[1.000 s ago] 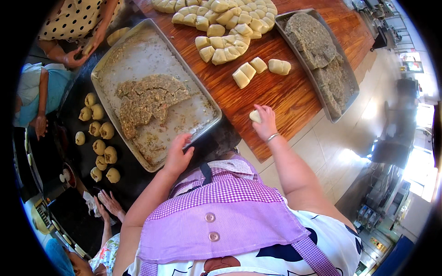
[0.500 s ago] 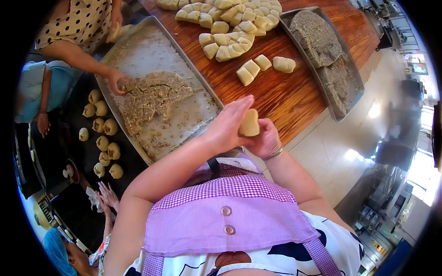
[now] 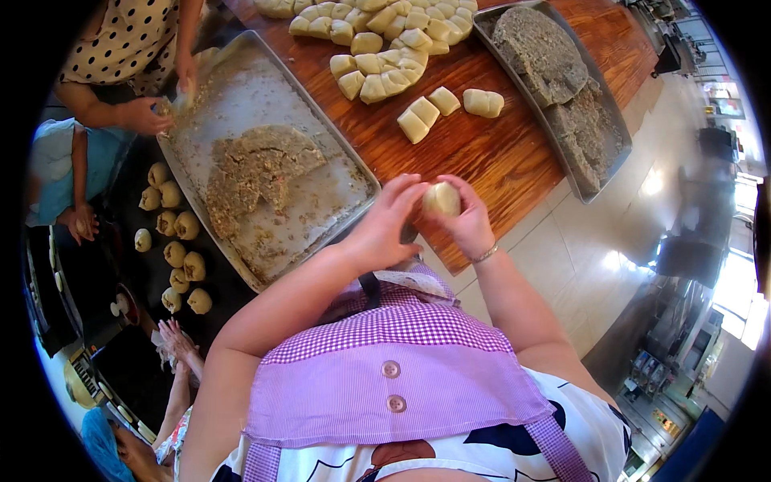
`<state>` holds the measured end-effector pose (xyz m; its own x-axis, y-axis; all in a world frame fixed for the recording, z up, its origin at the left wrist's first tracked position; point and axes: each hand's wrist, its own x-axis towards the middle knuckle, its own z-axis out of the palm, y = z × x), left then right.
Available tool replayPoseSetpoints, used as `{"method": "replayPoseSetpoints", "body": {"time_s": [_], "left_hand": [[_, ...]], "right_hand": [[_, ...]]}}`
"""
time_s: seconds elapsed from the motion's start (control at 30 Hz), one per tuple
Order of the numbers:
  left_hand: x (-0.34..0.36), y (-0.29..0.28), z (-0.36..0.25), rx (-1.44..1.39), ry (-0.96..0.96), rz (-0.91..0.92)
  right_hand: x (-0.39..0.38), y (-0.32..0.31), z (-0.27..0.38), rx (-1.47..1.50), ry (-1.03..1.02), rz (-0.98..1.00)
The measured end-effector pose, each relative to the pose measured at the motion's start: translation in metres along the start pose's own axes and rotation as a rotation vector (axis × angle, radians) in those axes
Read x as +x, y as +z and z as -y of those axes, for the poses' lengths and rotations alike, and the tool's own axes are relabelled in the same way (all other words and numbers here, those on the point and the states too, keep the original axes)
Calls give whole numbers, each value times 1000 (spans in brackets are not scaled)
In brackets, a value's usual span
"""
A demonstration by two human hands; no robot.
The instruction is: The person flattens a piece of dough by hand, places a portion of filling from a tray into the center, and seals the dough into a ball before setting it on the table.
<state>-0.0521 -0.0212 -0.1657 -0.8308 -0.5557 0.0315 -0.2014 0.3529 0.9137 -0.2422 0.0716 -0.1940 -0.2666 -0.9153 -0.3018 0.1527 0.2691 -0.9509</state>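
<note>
A pale, rounded piece of dough is in my right hand, thumb and fingers around it, over the near edge of the wooden table. My left hand is open just to its left, with fingers stretched toward the dough and thumb apart; whether the fingertips touch it I cannot tell. Farther off on the table lie two joined dough pieces, a single one and another small block. Left of my left hand is a large metal tray with a slab of brownish, crumbly filling.
Many cut dough pieces cover the back of the wooden table. A second tray of greyish filling stands at the right. Round filled buns sit on a dark surface at left. Co-workers' hands work beside the big tray.
My left hand has come away from the dough and opened, while my right hand has lifted and turned it. A co-worker's hand has left the filling and holds some at the tray's edge.
</note>
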Motion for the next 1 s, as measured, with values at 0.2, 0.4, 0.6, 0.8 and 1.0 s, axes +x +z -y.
{"method": "replayPoseSetpoints", "body": {"time_s": [0.2,0.4,0.6,0.8,1.0], "left_hand": [[-47,-13,35,21,-193,-67],[-78,-18,47,23,-237,-65],[-89,-22,49,-38,-272,-53],[-107,-18,59,-95,-391,-76],[-112,-18,70,-76,-407,-98]], "right_hand": [[28,-46,-57,-1075,-185,-126],[40,-57,-74,-1076,-385,94],[36,-40,-50,-1229,-252,80],[63,-9,-51,-1467,-150,52],[71,14,-48,-1566,-49,27]]}}
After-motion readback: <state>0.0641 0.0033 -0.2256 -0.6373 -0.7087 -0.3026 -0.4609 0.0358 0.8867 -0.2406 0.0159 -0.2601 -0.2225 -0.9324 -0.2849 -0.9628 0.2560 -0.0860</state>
